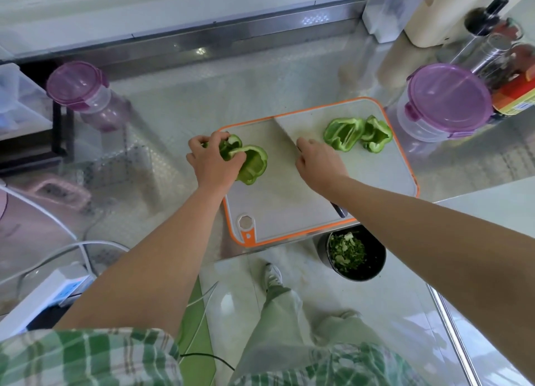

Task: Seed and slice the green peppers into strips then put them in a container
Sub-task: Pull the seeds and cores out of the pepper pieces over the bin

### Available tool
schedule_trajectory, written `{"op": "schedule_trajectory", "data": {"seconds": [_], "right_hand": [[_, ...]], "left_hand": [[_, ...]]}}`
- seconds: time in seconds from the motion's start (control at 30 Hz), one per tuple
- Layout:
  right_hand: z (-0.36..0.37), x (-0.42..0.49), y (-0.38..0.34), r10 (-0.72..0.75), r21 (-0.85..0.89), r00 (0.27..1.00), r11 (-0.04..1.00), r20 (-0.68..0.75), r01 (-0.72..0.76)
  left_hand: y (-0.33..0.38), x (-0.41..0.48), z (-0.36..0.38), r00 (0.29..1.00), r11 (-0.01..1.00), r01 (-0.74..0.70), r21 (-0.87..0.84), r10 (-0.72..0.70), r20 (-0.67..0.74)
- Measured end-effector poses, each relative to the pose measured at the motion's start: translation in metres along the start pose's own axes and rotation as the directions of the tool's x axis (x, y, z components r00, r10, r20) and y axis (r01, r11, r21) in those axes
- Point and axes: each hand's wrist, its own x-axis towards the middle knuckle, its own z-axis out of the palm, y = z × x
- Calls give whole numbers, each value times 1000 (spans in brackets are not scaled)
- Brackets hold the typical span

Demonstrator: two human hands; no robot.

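While the left hand (212, 162) clamps curled fingers over two pepper halves (253, 162) at centre-left to steady them, the right hand (318, 165) grasps the cleaver (339, 209), apparently for slicing; spare halves (357, 133) wait upper right.

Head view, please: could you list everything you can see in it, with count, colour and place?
cutting board: one, pale grey with orange rim, on the steel counter.
left pepper pieces: two, green, on the board's left side.
right pepper pieces: two, green, at the board's far right corner, touching each other.
knife: one, steel blade, across the board's middle.
lidded containers: two, clear with purple lids, one at the far left, one right of the board.
bin: one, black, green scraps inside, below the counter's near edge.
left hand: grips the left pepper pieces.
right hand: grips the knife's handle.
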Motion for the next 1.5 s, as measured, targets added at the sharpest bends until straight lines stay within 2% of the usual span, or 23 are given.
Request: {"op": "schedule_trajectory", "data": {"seconds": [0.07, 0.17, 0.23, 0.37, 0.43, 0.53, 0.6, 0.73, 0.8, 0.93, 1.0, 1.13, 1.3, 1.5], "right_hand": [[-5, 6, 2, -13, 3, 999, 1000, -32, 13], [-15, 23, 10, 115, 25, 988, 993, -107, -113], [-15, 24, 9, 133, -17, 986, 991, -98, -135], [-1, 5, 3, -110, -120, 994, 987, 0, 109], [-4, 6, 6, -150, -129, 989, 981, -8, 148], [-13, 23, 11, -16, -72, 996, 997, -86, 9], [-14, 28, 8, 73, -46, 993, 996, -90, -78], [-4, 19, 5, 21, -13, 1000, 1000, 0, -21], [-7, 19, 9, 88, 29, 996, 996, 10, -89], [-11, 30, 15, 323, 309, 945, 895, 49, -322], [-8, 30, 14, 382, 391, 922, 840, 66, -377], [8, 20, 12, 432, 375, 900, 826, 61, -422], [31, 13, 11, 453, 501, 889, 755, 70, -424], [31, 8, 26, 408, 470, 912, 798, 39, -377]], "left_hand": [[-1, -1, -1, 1000, 1000, -2, -7, 3, 9], [-3, -3, -3, 1000, 1000, -6, -27, 6, 15], [-4, -4, -5, 1000, 1000, 2, -27, -2, 10], [-4, -4, -7, 1000, 1000, 10, -29, -10, 1], [-5, -4, -8, 1000, 999, 12, -31, -11, 5], [-5, -3, -9, 1000, 999, 14, -40, -13, 2], [-6, -3, -10, 1000, 999, 22, -36, -22, -2], [-9, -2, -13, 1000, 998, 30, -47, -30, -9], [-9, -1, -14, 999, 999, 31, -44, -31, -12], [-8, 1, -15, 999, 998, 32, -45, -33, -18], [-8, 3, -15, 999, 999, 32, -43, -33, -18], [-11, 6, -15, 999, 998, 37, -45, -38, -27], [-13, 11, -15, 999, 998, 31, -61, -32, -27], [-18, 14, -15, 999, 996, 32, -88, -34, -29]]}}
